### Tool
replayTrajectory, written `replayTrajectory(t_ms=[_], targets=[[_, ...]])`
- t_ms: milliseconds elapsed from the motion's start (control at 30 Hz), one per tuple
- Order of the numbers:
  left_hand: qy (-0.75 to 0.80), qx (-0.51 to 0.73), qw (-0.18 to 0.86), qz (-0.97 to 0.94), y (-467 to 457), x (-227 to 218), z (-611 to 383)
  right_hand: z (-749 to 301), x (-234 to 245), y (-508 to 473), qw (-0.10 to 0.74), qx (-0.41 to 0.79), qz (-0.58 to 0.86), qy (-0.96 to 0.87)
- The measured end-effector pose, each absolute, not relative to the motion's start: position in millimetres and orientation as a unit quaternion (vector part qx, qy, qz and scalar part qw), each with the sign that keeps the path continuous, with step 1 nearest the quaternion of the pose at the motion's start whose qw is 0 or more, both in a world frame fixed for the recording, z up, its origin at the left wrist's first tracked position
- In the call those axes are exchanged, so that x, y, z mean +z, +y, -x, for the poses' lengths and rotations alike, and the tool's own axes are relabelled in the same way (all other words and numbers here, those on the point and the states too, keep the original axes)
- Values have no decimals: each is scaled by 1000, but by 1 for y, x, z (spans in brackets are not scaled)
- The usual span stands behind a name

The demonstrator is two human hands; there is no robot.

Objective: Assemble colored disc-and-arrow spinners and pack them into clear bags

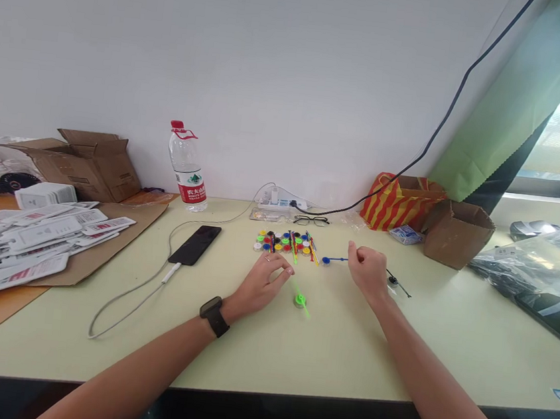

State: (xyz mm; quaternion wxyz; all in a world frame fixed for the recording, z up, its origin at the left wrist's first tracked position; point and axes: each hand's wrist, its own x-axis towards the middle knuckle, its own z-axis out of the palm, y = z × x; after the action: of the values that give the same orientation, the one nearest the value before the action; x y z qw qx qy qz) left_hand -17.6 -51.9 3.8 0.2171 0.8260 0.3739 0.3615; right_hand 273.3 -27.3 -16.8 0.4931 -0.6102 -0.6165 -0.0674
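My left hand, with a black watch on its wrist, rests on the pale green table, fingers loosely spread, just in front of a cluster of small coloured round caps and thin sticks. A green cap with a green stick lies on the table right of that hand. My right hand hovers with fingers curled and pinches the end of a blue stick with a blue cap. A black cap with a black stick lies just right of it.
A black phone on a white cable, a water bottle, glasses and a power strip sit behind. Cardboard boxes and white packets lie left; a striped bag, a small box and plastic bags right.
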Motion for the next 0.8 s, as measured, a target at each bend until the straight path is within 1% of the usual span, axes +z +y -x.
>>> replayTrajectory(t_ms=[100, 200, 300, 433, 533, 667, 800], targets=[[374, 362, 218, -825, -52, 4, 18, -274, -10, -32, 495, -81, 615, -609], [375, 361, 220, -825, -51, 4, 18, -273, -9, -34, 497, -53, 609, -616], [375, 357, 220, -827, -52, 5, 18, -269, -10, -35, 483, 12, 602, -636], [354, 343, 231, -839, -58, 10, 17, -261, -10, -40, 439, 142, 561, -687], [327, 318, 242, -857, -62, 13, 17, -256, -6, -45, 442, 202, 527, -697], [343, 314, 241, -852, -61, 11, 17, -252, 0, -48, 460, 225, 496, -701], [406, 359, 214, -812, -53, 4, 18, -243, -3, -50, 457, 229, 444, -736]])
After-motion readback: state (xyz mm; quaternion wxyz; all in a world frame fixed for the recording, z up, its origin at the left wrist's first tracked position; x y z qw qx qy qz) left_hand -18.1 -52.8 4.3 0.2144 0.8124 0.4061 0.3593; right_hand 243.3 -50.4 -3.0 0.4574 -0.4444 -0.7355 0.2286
